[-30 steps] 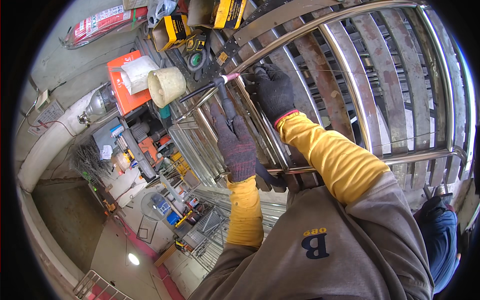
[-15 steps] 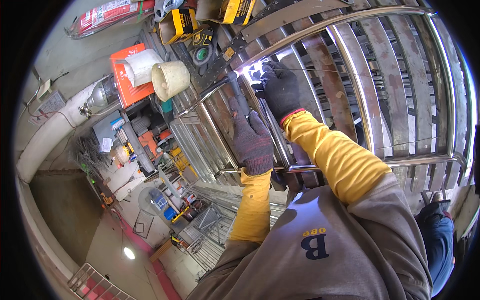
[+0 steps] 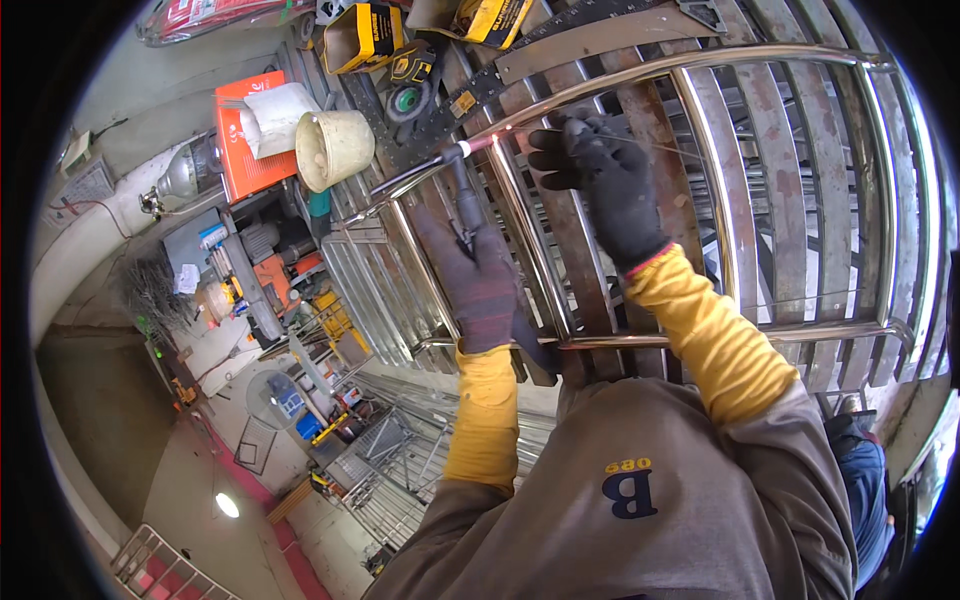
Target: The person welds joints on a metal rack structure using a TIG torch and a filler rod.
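Observation:
My left hand [image 3: 482, 285], in a dark knitted glove and slightly blurred, is closed around the handle of a welding torch [image 3: 465, 205]. The pale torch nozzle points right, beside a faintly glowing joint on a shiny metal tube frame [image 3: 530, 235]. No arc burns there. To the right of the joint, my right hand [image 3: 612, 185], in a black glove, is raised above the frame. Several of its fingers stretch leftward, while a thin filler rod [image 3: 672, 150] runs right from between its thumb and fingertips. Yellow sleeves cover both forearms.
The frame lies on a slatted metal bench [image 3: 790, 200]. Beyond the torch are an angle grinder [image 3: 408, 95], a black square ruler [image 3: 440, 125], yellow-black boxes [image 3: 362, 40] and a cream plastic cup [image 3: 335, 150]. A person's blue-clad leg [image 3: 862, 490] is at the lower right.
The bright arc has gone out, leaving a glowing spot. My right hand has moved away to the right with its fingers spreading; my left hand and the torch have drawn back slightly left.

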{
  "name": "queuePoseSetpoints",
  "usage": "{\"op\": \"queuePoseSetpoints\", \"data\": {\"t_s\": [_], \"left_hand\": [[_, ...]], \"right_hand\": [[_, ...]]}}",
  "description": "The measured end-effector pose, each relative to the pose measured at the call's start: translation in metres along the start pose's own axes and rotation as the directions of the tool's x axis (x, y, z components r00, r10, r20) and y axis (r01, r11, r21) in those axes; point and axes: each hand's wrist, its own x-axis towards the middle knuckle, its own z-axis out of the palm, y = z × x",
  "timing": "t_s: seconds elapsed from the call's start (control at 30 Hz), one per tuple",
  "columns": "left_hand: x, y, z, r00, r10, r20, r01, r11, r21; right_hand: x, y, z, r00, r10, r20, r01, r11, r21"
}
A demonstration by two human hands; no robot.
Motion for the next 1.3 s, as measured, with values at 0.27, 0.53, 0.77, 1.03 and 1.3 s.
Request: {"op": "queuePoseSetpoints", "data": {"t_s": [0.27, 0.53, 0.77, 1.03, 1.3], "left_hand": [[0.004, -0.060, -0.026, 0.824, -0.554, -0.119, 0.326, 0.636, -0.699], [-0.008, -0.055, -0.018, 0.903, -0.429, 0.022, 0.308, 0.611, -0.730], [-0.011, -0.098, -0.011, 0.901, -0.427, 0.072, 0.336, 0.586, -0.737], [-0.002, -0.120, -0.015, 0.840, -0.524, 0.140, 0.386, 0.396, -0.833], [-0.002, -0.131, -0.014, 0.808, -0.559, 0.185, 0.429, 0.343, -0.836]], "right_hand": [[0.005, -0.064, -0.050, 0.968, -0.120, 0.219, 0.183, 0.938, -0.295], [-0.004, -0.050, -0.066, 0.838, -0.118, 0.533, 0.517, 0.486, -0.704], [0.004, -0.045, -0.056, 0.947, 0.168, 0.272, 0.050, 0.762, -0.645], [0.006, -0.028, -0.036, 0.936, 0.326, 0.134, -0.126, 0.664, -0.737], [0.001, -0.023, -0.033, 0.967, 0.242, 0.082, -0.093, 0.632, -0.769]]}}
